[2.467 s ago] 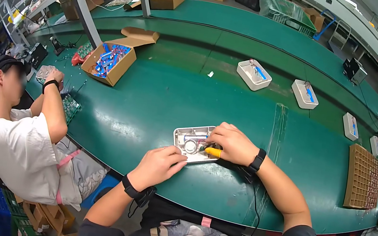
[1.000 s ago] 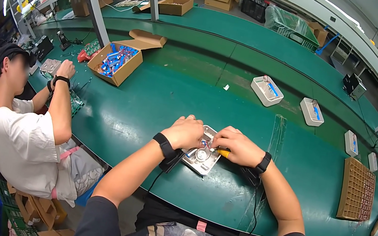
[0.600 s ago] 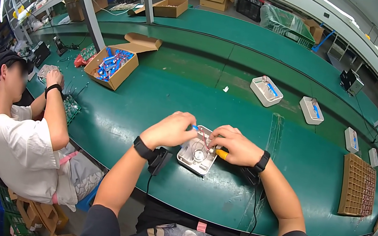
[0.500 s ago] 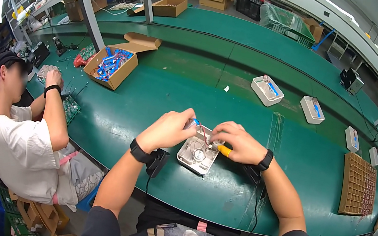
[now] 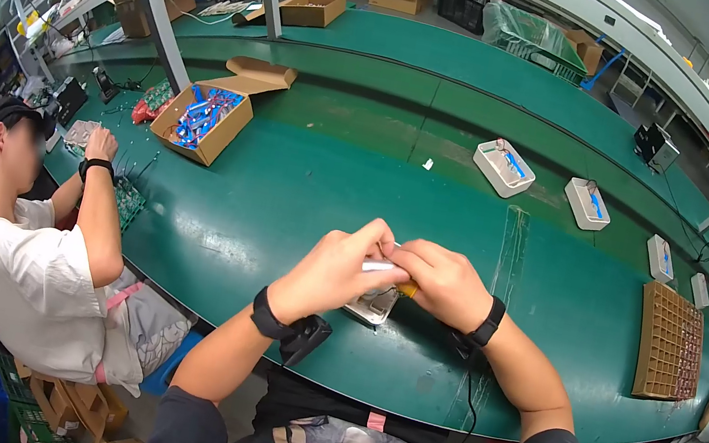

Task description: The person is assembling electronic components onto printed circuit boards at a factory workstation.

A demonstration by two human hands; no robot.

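**Both hands on slim tool above metal casing at bench edge**

The left hand (image 5: 337,266) and right hand (image 5: 444,280) meet over the green bench (image 5: 304,184). The left hand pinches a slim white-tipped tool (image 5: 377,266) between thumb and fingers; the right hand is closed around the tool's yellow end (image 5: 406,289). A silver metal casing (image 5: 374,305) lies flat on the bench directly beneath both hands, largely hidden by them. Whether the tool tip touches the casing cannot be told.

Judgement: the tool appears to be under adjustment before use. Good practice calls for a firm right-hand grip, light left-hand guidance and the casing kept flat.

Nearby: 1 open cardboard box (image 5: 203,114) of blue parts, 2 white trays (image 5: 503,167), and a co-worker's hand (image 5: 100,144) at left.
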